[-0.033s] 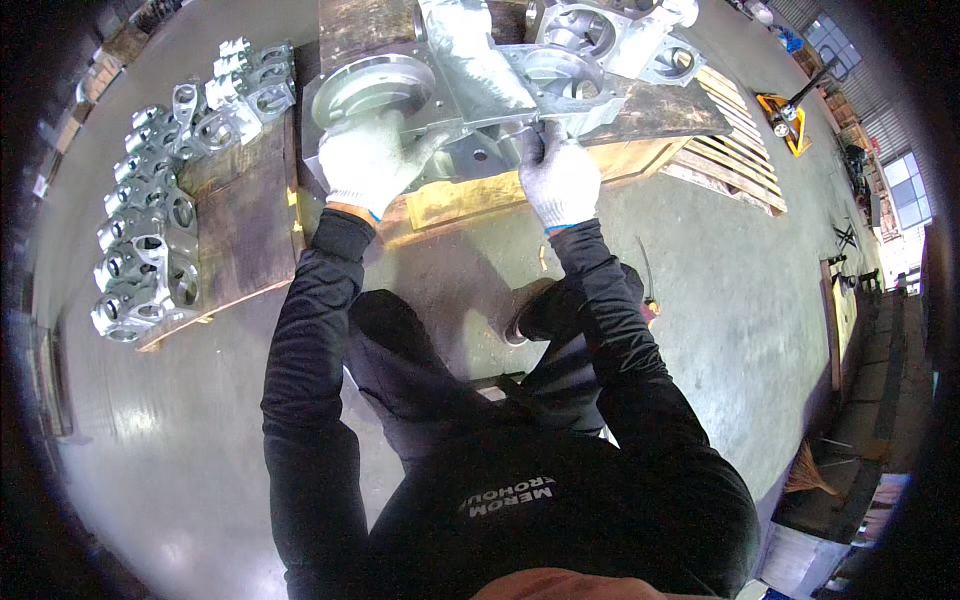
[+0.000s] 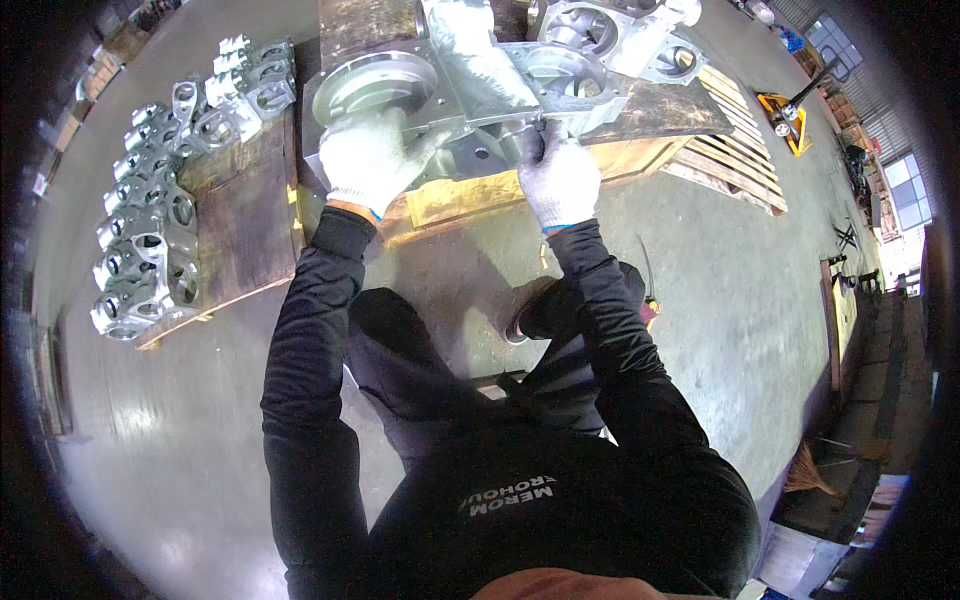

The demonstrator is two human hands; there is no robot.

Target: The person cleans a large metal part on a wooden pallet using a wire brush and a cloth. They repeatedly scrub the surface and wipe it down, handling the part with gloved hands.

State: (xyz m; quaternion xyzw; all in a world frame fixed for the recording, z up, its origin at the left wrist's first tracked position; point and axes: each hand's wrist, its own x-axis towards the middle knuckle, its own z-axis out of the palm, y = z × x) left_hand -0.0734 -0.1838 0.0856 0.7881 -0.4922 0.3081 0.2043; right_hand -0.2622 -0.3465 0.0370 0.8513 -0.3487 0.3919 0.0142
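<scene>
A large silvery metal casting (image 2: 480, 80) with two round openings lies at the near edge of a wooden-topped stand. My left hand (image 2: 362, 165), in a white knit glove, grips its near left edge. The fingers reach over beside the left round opening and the thumb points right along the edge. At the near edge, right of the middle, my right hand (image 2: 560, 182) is closed in a pinch, also gloved, with dark fingertips against the casting. Whatever may be between those fingers is too small to make out.
A second metal casting (image 2: 640, 45) lies behind to the right. Several similar castings (image 2: 150, 230) stand in rows on a wooden board (image 2: 240, 220) at the left. Right of the stand are a slatted pallet (image 2: 735, 150) and a yellow pallet jack (image 2: 785, 122); a broom (image 2: 808, 470) lies lower right.
</scene>
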